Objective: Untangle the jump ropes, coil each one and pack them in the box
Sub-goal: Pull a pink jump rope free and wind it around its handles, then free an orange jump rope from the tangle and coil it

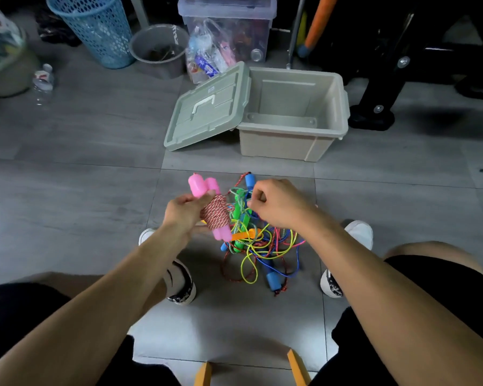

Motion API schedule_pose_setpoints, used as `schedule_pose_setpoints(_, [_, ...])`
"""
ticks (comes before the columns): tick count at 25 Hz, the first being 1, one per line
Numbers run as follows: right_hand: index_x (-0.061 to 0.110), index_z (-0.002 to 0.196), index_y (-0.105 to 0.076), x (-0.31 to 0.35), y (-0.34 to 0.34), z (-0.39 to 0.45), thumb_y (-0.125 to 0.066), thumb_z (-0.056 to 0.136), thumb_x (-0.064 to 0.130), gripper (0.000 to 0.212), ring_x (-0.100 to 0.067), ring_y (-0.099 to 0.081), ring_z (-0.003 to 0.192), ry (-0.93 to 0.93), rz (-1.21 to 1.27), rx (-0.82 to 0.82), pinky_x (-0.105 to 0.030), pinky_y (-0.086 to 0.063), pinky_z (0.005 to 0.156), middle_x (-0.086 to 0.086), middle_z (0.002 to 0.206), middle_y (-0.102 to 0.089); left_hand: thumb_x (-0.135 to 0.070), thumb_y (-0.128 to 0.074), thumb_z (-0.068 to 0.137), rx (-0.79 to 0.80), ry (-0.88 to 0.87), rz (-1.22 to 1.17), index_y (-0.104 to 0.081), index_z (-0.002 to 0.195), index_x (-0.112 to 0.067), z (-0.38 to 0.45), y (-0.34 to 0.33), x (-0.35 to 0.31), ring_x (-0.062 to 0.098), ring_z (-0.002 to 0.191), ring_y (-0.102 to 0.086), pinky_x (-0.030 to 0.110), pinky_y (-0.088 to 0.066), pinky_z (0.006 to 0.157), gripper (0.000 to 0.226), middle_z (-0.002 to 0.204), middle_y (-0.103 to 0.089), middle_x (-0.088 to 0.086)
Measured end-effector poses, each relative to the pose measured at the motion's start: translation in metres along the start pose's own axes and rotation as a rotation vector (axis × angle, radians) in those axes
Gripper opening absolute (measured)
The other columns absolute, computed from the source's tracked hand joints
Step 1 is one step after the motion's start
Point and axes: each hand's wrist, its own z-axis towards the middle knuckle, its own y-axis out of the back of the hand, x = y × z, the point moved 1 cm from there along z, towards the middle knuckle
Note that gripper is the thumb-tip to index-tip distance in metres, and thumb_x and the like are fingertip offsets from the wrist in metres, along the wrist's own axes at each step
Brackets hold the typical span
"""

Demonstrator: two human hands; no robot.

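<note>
Beige box (279, 146) stood open with nothing visible inside, lid (207, 107) leaning against it, left hand (183, 210) gripped pink-handled coiled rope (215, 215), right hand (276, 201) pinched cord above tangled ropes (262, 246) on floor (81, 176).

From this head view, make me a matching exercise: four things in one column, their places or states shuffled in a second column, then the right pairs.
Things:
1. pink-handled jump rope with red-and-white cord
2. beige plastic storage box
3. grey-green box lid with white handle
4. tangled pile of coloured jump ropes

Places or states:
A. leaning against the box's left side
B. on the floor between the shoes
C. cord wound round its handles, held in the left hand
D. open, nothing inside

Pairs: 1-C, 2-D, 3-A, 4-B
</note>
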Motion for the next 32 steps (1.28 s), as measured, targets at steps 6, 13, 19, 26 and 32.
schedule_pose_setpoints(6, [0.021, 0.081, -0.065, -0.002, -0.031, 0.05, -0.064, 0.09, 0.029, 0.012, 0.0, -0.054, 0.061, -0.059, 0.058, 0.162, -0.009, -0.035, 0.045, 0.011, 0.069, -0.062, -0.024, -0.072, 0.086, -0.162, 0.115, -0.006, -0.06, 0.09, -0.01, 0.102, 0.053, 0.029, 0.019, 0.073, -0.064, 0.039, -0.058, 0.056, 0.019, 0.092, -0.065, 0.01])
schedule_pose_setpoints(13, [0.022, 0.082, -0.067, -0.022, -0.102, 0.119, -0.065, 0.089, 0.021, 0.007, -0.007, -0.065, 0.08, -0.185, 0.251, 0.209, -0.025, -0.049, 0.073, 0.01, 0.082, -0.069, -0.016, -0.074, 0.084, -0.225, 0.214, -0.016, -0.061, 0.105, -0.005, 0.24, 0.08, 0.062, 0.023, 0.077, -0.067, 0.039, -0.058, 0.06, 0.027, 0.097, -0.068, 0.014])
schedule_pose_setpoints(19, [0.03, 0.08, -0.063, -0.035, -0.137, 0.128, -0.064, 0.09, 0.026, 0.011, 0.001, -0.062, 0.078, -0.205, 0.265, 0.188, -0.021, -0.048, 0.07, 0.015, 0.082, -0.068, -0.019, -0.076, 0.081, -0.337, 0.166, 0.139, -0.066, 0.105, -0.015, 0.274, 0.093, 0.071, 0.015, 0.068, -0.06, 0.029, -0.051, 0.066, 0.027, 0.08, -0.067, 0.002])
schedule_pose_setpoints(26, [0.025, 0.082, -0.066, -0.037, -0.123, 0.097, -0.065, 0.09, 0.022, 0.009, -0.002, -0.063, 0.08, -0.239, 0.316, 0.138, -0.021, -0.045, 0.07, 0.012, 0.081, -0.069, -0.003, -0.061, 0.084, -0.09, 0.091, 0.247, -0.069, 0.081, -0.02, 0.202, 0.071, 0.074, 0.024, 0.068, -0.06, 0.027, -0.044, 0.057, 0.02, 0.08, -0.066, 0.011])
schedule_pose_setpoints(32, [0.022, 0.081, -0.066, -0.07, -0.113, 0.023, -0.065, 0.09, 0.018, 0.01, -0.011, -0.064, 0.075, -0.378, 0.435, 0.049, -0.03, -0.05, 0.076, 0.009, 0.075, -0.067, -0.012, -0.07, 0.085, 0.119, -0.041, 0.484, -0.072, 0.09, -0.011, 0.154, 0.024, 0.114, 0.018, 0.078, -0.058, 0.029, -0.045, 0.074, 0.006, 0.084, -0.065, 0.01])
